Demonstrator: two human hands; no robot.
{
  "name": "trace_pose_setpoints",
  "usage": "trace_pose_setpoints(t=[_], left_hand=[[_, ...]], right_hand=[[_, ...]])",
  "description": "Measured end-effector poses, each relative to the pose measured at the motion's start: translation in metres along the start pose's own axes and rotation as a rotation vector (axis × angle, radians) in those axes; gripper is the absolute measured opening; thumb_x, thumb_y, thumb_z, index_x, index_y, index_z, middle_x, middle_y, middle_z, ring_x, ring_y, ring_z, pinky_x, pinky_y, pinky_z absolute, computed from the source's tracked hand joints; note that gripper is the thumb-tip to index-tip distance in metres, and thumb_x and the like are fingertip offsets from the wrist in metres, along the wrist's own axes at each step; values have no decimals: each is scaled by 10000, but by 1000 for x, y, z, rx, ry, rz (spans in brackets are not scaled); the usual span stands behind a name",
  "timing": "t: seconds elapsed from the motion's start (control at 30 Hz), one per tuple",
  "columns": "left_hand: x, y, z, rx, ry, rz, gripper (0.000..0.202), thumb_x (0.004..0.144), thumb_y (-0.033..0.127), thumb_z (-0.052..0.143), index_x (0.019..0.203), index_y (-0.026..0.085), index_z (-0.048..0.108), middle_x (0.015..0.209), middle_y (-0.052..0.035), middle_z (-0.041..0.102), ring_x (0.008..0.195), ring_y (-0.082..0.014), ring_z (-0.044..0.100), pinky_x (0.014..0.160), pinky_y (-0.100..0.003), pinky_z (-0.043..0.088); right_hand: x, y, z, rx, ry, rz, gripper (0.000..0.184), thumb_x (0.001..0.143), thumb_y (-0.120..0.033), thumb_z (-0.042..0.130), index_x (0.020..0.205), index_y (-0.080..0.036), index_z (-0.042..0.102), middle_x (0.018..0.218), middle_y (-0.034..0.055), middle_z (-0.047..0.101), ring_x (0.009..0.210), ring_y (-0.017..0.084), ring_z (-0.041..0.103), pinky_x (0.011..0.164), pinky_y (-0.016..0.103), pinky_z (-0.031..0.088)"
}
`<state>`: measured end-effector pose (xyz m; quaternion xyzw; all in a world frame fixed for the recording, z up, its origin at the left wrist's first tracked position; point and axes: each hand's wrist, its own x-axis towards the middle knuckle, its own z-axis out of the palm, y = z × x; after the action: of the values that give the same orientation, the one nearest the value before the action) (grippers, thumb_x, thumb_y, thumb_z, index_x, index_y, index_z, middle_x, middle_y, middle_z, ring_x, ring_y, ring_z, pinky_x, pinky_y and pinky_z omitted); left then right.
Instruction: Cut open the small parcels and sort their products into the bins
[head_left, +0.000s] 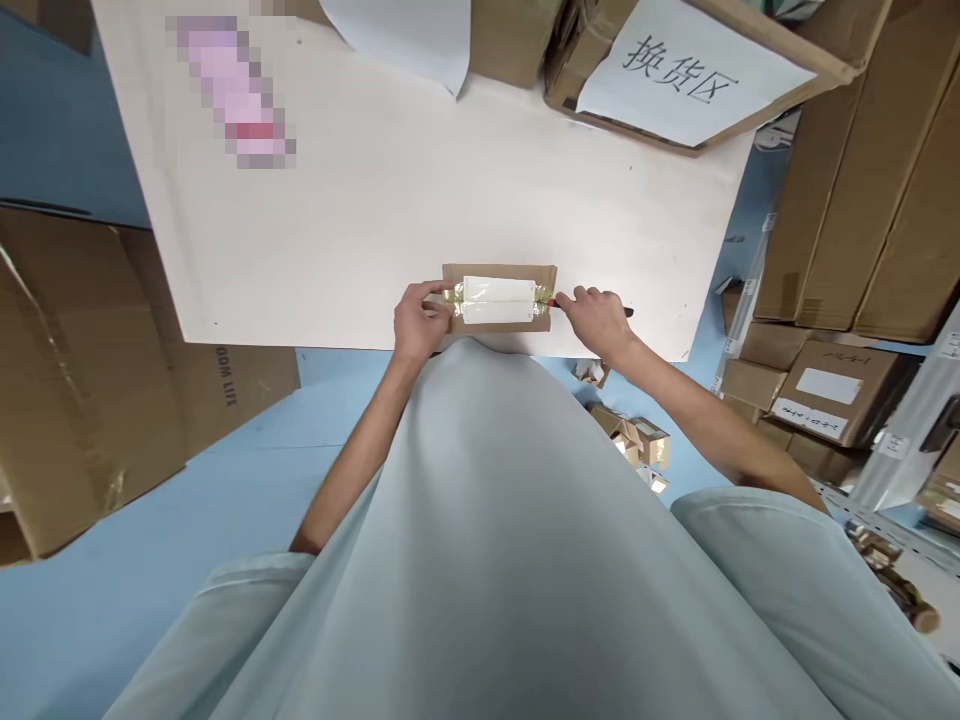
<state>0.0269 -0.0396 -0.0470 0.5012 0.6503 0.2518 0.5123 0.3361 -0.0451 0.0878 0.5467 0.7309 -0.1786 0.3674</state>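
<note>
A small flat cardboard parcel [499, 298] with a white label and clear tape along its middle lies at the near edge of a white table [360, 210]. My left hand [417, 322] grips the parcel's left end, fingers curled over it. My right hand [598, 318] is closed round a thin dark tool [628, 312] with a red tip, which touches the parcel's right end. My light shirt hides the table's near edge below the parcel.
An open carton [697, 70] with a white sheet of handwritten characters stands at the table's back right. A large cardboard box [82, 370] is on the left. Stacked cartons [862, 200] and small labelled boxes [817, 395] fill the right. Scraps lie on the blue floor [634, 445].
</note>
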Motion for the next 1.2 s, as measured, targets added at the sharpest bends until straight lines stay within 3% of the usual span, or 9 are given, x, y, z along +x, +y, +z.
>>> trace_pose_setpoints(t=[0.37, 0.57, 0.7, 0.87, 0.97, 1.07, 1.2], left_hand=[[-4, 11, -4, 53, -5, -43, 388, 854, 265, 709, 1231, 257, 803, 1388, -65, 779, 959, -220, 763, 782, -330, 621], [-3, 16, -7, 74, -6, -51, 380, 865, 304, 710, 1234, 248, 780, 1393, -76, 798, 988, -225, 776, 927, -392, 672], [-4, 15, -17, 115, 29, -57, 361, 881, 311, 704, 1232, 255, 765, 1396, -83, 800, 1151, -262, 775, 1022, -436, 679], [-2, 6, -37, 153, 76, -117, 368, 922, 356, 715, 1274, 250, 712, 1433, -118, 765, 1177, -272, 766, 986, -439, 682], [1, -4, -50, 261, 170, -121, 341, 933, 305, 692, 1268, 247, 721, 1412, -133, 746, 1117, -249, 762, 1018, -429, 659], [5, -16, -63, 414, 251, -116, 391, 910, 237, 662, 1287, 237, 761, 1285, -125, 742, 938, -219, 741, 975, -410, 648], [14, -29, -71, 433, 190, -98, 449, 895, 243, 635, 1324, 222, 766, 1136, -98, 756, 851, -211, 715, 940, -395, 644]], right_hand=[[11, 19, 33, 79, 34, -31, 525, 1103, -9, 389, 1548, -184, 604, 1320, 184, 751, 1101, 281, 712, 772, 346, 350], [33, 36, 77, 395, 162, -139, 473, 1245, -337, 321, 1614, -237, 601, 1387, 138, 780, 1214, 275, 708, 834, 321, 455], [43, 14, 93, 648, 261, -127, 494, 1235, -331, 317, 1599, -200, 625, 1435, 143, 778, 1317, 262, 671, 1040, 335, 504], [46, -35, 86, 992, 399, -161, 524, 1234, -358, 290, 1590, -202, 641, 1510, 153, 745, 1377, 251, 658, 1157, 356, 507], [46, -61, 78, 1160, 456, -220, 523, 1235, -396, 305, 1552, -202, 673, 1491, 146, 752, 1362, 240, 680, 1147, 343, 527], [45, -79, 68, 1227, 477, -253, 494, 1229, -397, 346, 1509, -203, 704, 1443, 137, 772, 1332, 233, 697, 1144, 334, 528], [35, -88, 49, 1189, 435, -246, 471, 1226, -380, 359, 1516, -243, 704, 1415, 114, 781, 1294, 237, 704, 1107, 336, 541]])
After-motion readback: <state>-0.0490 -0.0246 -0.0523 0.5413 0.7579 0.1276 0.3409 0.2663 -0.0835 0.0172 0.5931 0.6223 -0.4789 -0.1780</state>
